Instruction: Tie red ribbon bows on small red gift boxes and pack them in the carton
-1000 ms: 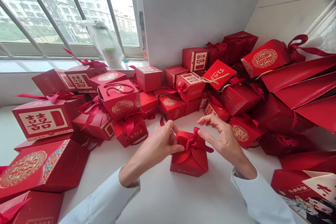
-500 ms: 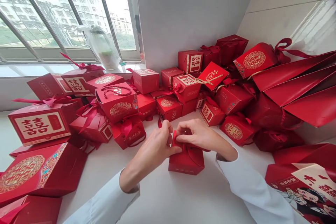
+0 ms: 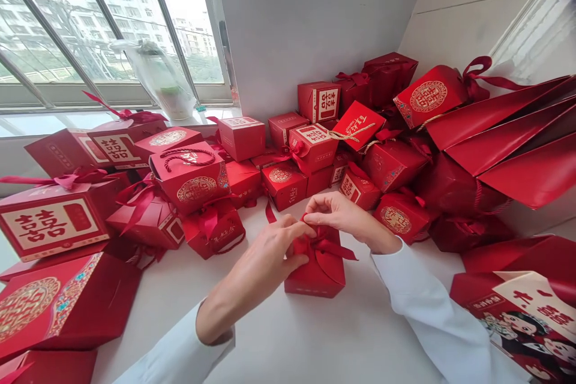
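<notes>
Two bare hands, the left hand (image 3: 256,252) and the right hand (image 3: 344,216), meet over one small red box (image 3: 315,276). The right thumb and forefinger pinch a loop of red ribbon (image 3: 326,247) on top of the box. The left fingers lie pressed together with their tips at the same ribbon, though whether they pinch it is hidden. A short grip close to the box would likely give the best control, with both hands drawing evenly so the ribbon stays flat and untwisted.

The box stands upright on a white counter (image 3: 360,336), with two white sleeves (image 3: 180,348) (image 3: 432,306) reaching toward it from either side. Beyond the box lie more than twenty other red gift boxes (image 3: 283,186), heaped in a loose pile; the exact count is hidden by overlap. To the right of the box are three large red paper bags (image 3: 508,144). Past the pile, one plastic bag (image 3: 155,78) stands before one window (image 3: 58,24).
</notes>
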Demonstrator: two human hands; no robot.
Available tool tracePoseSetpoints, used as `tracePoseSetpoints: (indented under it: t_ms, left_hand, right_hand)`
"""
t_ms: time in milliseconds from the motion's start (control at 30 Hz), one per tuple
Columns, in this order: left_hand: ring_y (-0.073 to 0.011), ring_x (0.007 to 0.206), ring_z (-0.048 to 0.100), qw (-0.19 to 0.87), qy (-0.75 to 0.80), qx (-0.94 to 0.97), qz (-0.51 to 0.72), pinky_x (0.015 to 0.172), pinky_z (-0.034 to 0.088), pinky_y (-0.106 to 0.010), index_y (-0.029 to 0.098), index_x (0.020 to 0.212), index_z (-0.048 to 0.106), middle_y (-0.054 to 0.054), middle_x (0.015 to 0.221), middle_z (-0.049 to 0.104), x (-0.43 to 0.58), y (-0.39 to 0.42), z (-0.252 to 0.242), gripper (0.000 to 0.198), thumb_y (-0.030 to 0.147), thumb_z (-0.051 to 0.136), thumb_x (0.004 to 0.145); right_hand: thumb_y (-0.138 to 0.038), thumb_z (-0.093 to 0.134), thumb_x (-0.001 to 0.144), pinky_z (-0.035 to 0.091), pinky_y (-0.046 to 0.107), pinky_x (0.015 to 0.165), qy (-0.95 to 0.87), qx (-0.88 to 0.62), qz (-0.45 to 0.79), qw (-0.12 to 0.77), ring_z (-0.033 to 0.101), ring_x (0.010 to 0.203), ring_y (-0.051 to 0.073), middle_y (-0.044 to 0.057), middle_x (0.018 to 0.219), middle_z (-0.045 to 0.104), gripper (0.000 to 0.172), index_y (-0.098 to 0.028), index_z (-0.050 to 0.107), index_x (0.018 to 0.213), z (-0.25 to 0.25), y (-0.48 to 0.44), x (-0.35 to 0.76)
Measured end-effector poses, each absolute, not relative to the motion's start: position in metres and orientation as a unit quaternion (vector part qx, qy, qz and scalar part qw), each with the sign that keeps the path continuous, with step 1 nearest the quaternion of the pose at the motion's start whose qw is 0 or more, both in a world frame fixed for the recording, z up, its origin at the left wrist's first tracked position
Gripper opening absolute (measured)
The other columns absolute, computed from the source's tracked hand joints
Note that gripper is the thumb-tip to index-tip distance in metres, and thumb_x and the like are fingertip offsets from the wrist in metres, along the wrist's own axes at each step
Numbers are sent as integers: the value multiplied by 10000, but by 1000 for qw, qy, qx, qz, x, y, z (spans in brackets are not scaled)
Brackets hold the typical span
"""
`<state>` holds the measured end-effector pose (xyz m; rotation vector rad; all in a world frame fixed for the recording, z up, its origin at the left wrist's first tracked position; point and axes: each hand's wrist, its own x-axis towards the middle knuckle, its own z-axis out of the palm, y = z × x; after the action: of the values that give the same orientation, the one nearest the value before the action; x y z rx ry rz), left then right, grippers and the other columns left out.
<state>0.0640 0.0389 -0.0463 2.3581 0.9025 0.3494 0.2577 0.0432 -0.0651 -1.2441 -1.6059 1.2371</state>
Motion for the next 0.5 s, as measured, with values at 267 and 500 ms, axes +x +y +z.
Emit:
tracePoseSetpoints:
  t_ms: [267,500]
  left_hand:
    - [-121,704,527,294,357,869,175,613,396,-239,216,857,573,14,849,574,61,42,-44,86,292,534,850]
    - [-169,889,563,380,390,799,254,641,416,-258,215,975,520,-34,1045,604,65,56,-60,222,388,548,838]
  right_hand:
    - [-348,657,777,383,218,535,-622,-470,497,381,546,588,107,-7,665,608,205,-151,606,758,-61,42,258]
    - [-383,539,883,456,265,738,-652,-467,460,382,598,773,137,26,831,645,244,-157,630,891,-54,41,261]
